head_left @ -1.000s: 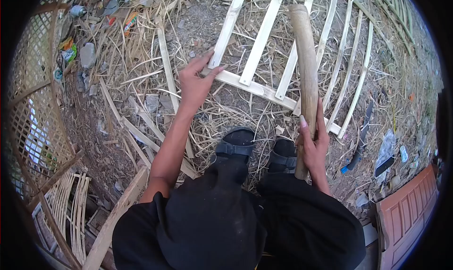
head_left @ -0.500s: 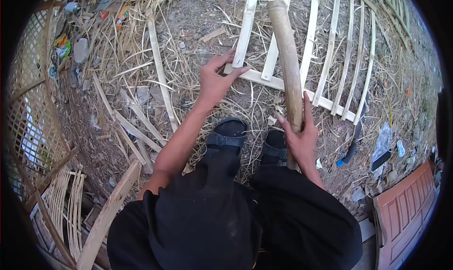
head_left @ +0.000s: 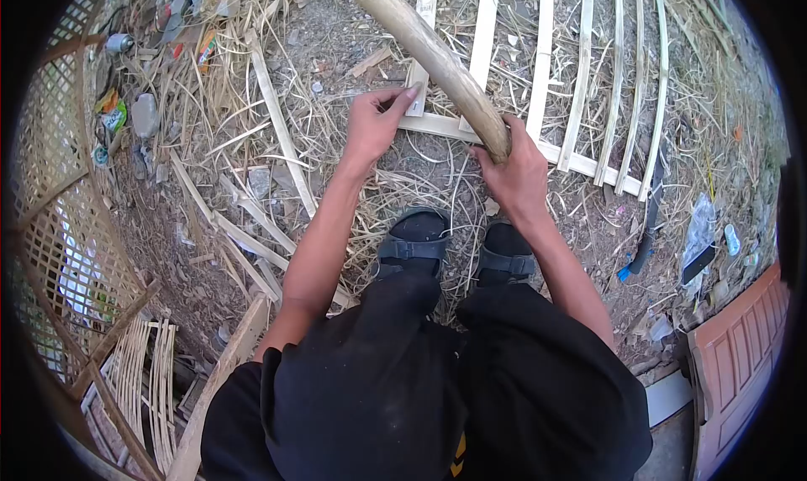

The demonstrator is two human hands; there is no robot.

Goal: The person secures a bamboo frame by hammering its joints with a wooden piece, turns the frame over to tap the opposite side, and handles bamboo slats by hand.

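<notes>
"Holding what, and where might harm arise?"

"Right hand (head_left: pixel 517 174): fingers wrapped around the lower end of a wooden club (head_left: pixel 437 61), its shaft slanting over the far side of the crossbar (head_left: pixel 441 126). Left hand (head_left: pixel 372 132): fingers and thumb closed on the leftmost slat (head_left: pixel 419 76), at the crossbar's left end. A swing of the club could catch the left thumb, which lies just beside a small dark mark (head_left: pixel 414 105), possibly a nail. A blow off centre could split the thin slat or knock it askew; loose shavings (head_left: pixel 403 187) around the crossbar might let it rock."

"And the counts?"

"Slats meeting the crossbar and running away from the person: seven. Crossbar: one. Club: one. Sandals (head_left: pixel 412 248), on the near side of the crossbar: two. Dark blade (head_left: pixel 649 220) with a blue end, near the crossbar's right end: one. Shavings: too many to count. Whether club and slat touch: cannot tell."
</notes>
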